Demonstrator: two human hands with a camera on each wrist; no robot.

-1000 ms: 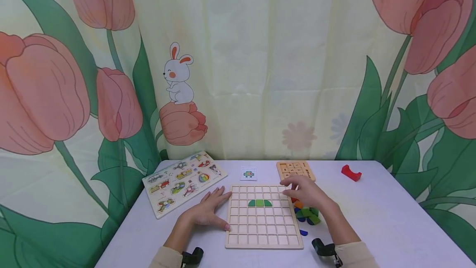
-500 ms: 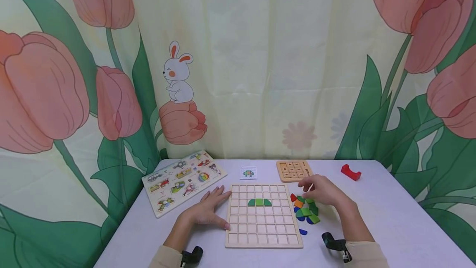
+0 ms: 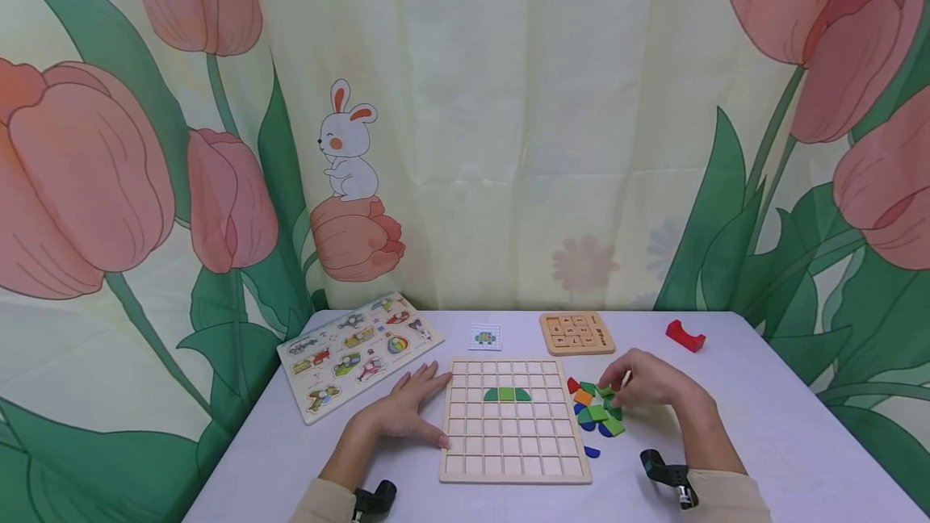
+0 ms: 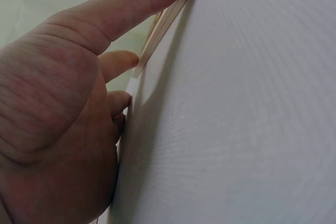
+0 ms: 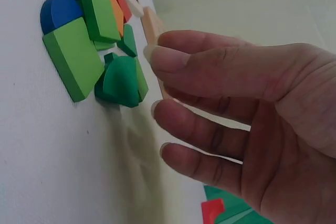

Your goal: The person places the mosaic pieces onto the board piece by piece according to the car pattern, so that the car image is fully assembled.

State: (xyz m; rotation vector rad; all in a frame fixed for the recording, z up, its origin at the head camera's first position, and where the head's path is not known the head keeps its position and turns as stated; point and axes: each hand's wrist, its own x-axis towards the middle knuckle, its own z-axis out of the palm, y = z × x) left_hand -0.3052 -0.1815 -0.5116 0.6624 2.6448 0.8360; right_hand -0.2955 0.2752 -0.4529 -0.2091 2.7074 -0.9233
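A wooden grid board (image 3: 502,442) lies flat in the middle of the table. In one of its upper rows sit a light green square (image 3: 504,395) and a dark green rounded piece on either side. My left hand (image 3: 408,408) touches the board's left edge with thumb and index finger, fingers spread. My right hand (image 3: 650,380) hovers just right of a pile of coloured blocks, loosely curved. In the right wrist view nothing shows between its fingers; a dark green rounded block (image 5: 121,80) and a light green block (image 5: 73,59) lie close by its fingertips.
A picture puzzle board (image 3: 359,357) lies at the left. Behind the grid board are a small pattern card (image 3: 485,337) and a wooden number puzzle (image 3: 577,334). A red curved block (image 3: 685,336) lies far right. One blue piece (image 3: 592,452) sits apart from the pile.
My right hand has moved right, from over the grid board's upper right corner to beside the block pile, uncovering the number puzzle and more blocks. The left hand stays in place.
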